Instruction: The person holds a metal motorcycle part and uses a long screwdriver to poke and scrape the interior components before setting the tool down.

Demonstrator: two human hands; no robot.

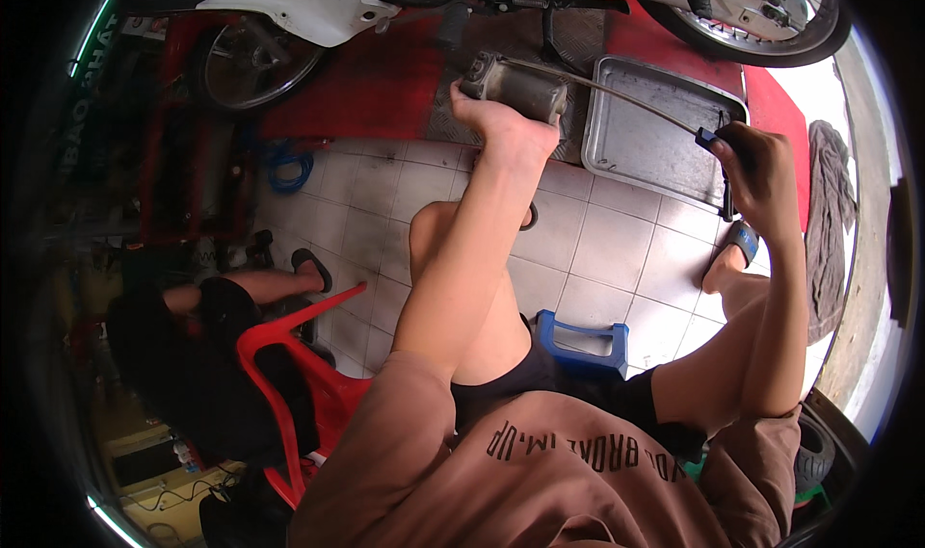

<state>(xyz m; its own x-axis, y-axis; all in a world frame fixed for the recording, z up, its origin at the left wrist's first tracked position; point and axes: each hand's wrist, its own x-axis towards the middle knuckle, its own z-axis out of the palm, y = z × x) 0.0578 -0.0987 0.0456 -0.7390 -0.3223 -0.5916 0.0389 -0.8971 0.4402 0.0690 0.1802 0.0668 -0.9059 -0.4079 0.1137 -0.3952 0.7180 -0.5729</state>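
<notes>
A dark grey cylindrical metal part (520, 88) rests in my left hand (506, 129), which is raised above the edge of a low platform. The fingers of that hand are mostly hidden behind the part. Out to the right, my right hand (761, 172) is closed round the blue and black handle of a long screwdriver (631, 99). Its thin shaft slants up to the left and reaches the upper side of the metal part. Whether the tip touches the part or lies behind it, I cannot tell.
Below the hands lies a shallow metal tray (602, 163). A white motorcycle (323, 7) stands on the red platform (376, 100). Nearby are a blue stool (585, 355), a red plastic chair (275, 355), a blue hose (291, 169) and a grey cloth (829, 211). Another person sits at left.
</notes>
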